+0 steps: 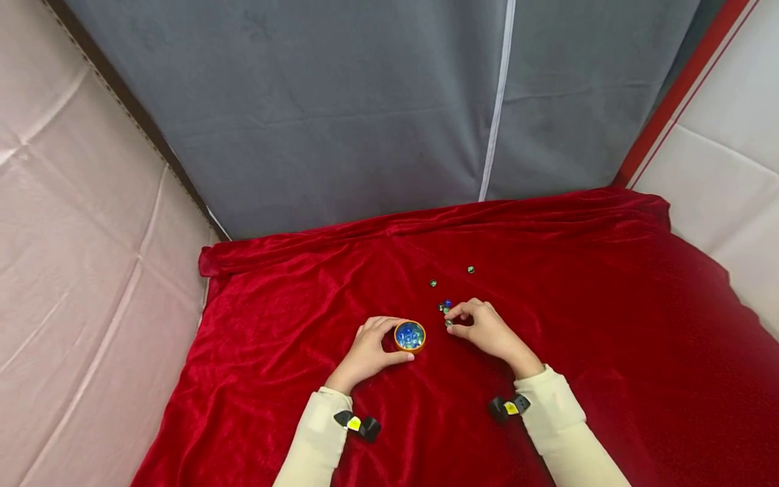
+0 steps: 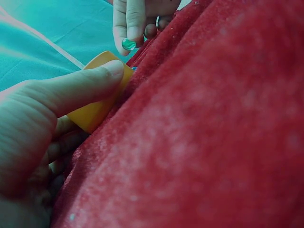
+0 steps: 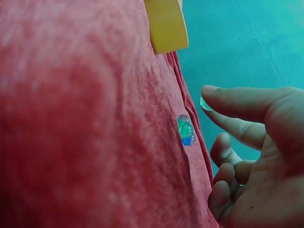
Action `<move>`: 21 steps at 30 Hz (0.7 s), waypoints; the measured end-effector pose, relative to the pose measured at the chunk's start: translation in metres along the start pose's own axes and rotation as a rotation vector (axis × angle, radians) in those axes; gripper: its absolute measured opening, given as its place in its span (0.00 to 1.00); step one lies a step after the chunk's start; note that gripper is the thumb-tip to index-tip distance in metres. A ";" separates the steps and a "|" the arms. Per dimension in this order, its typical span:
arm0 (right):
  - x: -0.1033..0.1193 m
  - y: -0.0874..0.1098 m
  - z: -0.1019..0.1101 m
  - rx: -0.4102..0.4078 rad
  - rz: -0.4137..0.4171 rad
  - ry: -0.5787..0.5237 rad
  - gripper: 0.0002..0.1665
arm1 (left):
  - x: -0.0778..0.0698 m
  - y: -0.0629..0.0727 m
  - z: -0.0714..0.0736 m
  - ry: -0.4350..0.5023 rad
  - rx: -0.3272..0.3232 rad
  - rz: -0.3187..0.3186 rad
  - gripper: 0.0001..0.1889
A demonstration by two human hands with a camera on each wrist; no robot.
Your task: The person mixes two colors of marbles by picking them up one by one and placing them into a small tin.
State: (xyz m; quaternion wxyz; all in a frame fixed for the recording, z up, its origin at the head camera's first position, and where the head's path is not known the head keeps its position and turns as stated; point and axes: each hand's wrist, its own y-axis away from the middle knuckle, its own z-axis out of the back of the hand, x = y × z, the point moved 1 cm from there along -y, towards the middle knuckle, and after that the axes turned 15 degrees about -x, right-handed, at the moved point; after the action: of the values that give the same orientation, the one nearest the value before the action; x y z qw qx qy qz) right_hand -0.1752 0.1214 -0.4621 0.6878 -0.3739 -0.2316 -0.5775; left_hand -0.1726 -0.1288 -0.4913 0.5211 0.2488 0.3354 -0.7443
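Observation:
A small orange-yellow cup [image 1: 415,351] stands on the red cloth, filled with blue and green glass marbles [image 1: 410,334]. My left hand [image 1: 367,350] holds it from the left; in the left wrist view the thumb lies along the wall of the cup [image 2: 97,111]. To the right of the cup, my right hand [image 1: 489,333] pinches a green marble [image 3: 204,104] between thumb and index finger, just above the cloth. Beside those fingertips sits a tight cluster of green and blue marbles [image 1: 446,310]. The other right fingers are loosely curled.
Two single marbles lie farther back, one green marble [image 1: 433,283] and another green marble [image 1: 471,269] to its right. Wrinkled red cloth [image 1: 274,352] covers the table. A grey curtain [image 1: 335,115] hangs behind, with pale panels [image 1: 79,270] at the sides.

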 end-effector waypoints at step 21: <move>0.025 0.009 -0.022 -0.011 0.040 -0.078 0.08 | -0.001 -0.001 0.000 -0.003 0.013 -0.001 0.31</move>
State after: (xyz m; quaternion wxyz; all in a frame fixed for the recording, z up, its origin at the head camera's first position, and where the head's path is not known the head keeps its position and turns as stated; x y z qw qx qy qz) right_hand -0.1637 0.0891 -0.4591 0.6877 -0.4045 -0.2475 -0.5497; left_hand -0.1730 -0.1279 -0.4907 0.5195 0.2510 0.3300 -0.7472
